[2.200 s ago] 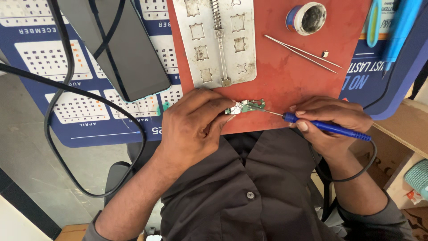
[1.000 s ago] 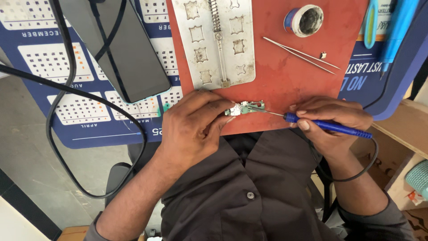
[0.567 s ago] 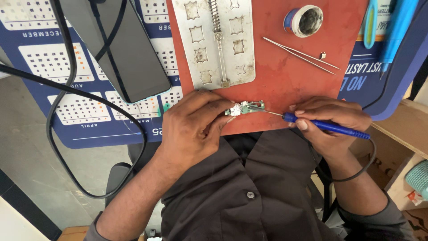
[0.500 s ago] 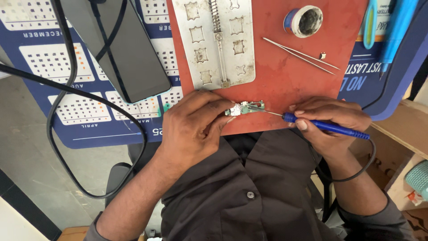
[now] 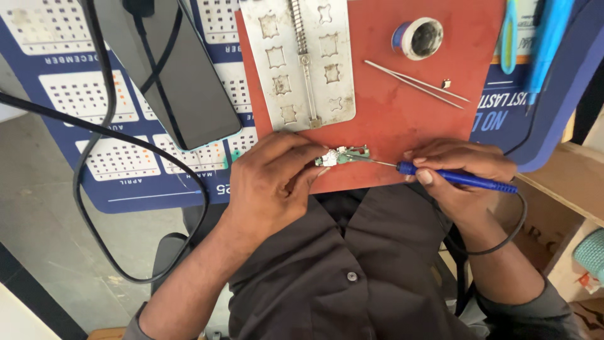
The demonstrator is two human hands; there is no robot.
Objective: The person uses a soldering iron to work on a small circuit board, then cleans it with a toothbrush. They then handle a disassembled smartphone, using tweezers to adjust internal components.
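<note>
My left hand (image 5: 277,182) pinches a small green circuit board (image 5: 343,155) against the near edge of a red work mat (image 5: 402,126). My right hand (image 5: 462,173) grips a blue-handled soldering iron (image 5: 459,179) like a pen. Its thin metal tip (image 5: 377,162) reaches left and touches the right end of the board. A black cord runs from the iron's handle back around my right wrist.
On the red mat lie a metal board-holder plate (image 5: 302,56), metal tweezers (image 5: 415,83), a tiny chip (image 5: 445,83) and a round open tin (image 5: 418,38). A dark phone (image 5: 170,75) with black cables rests on a blue calendar mat (image 5: 94,126). Blue tools (image 5: 544,44) lie at right.
The soldering iron's tip has shifted very slightly along the board's right end. Both hands stay almost still.
</note>
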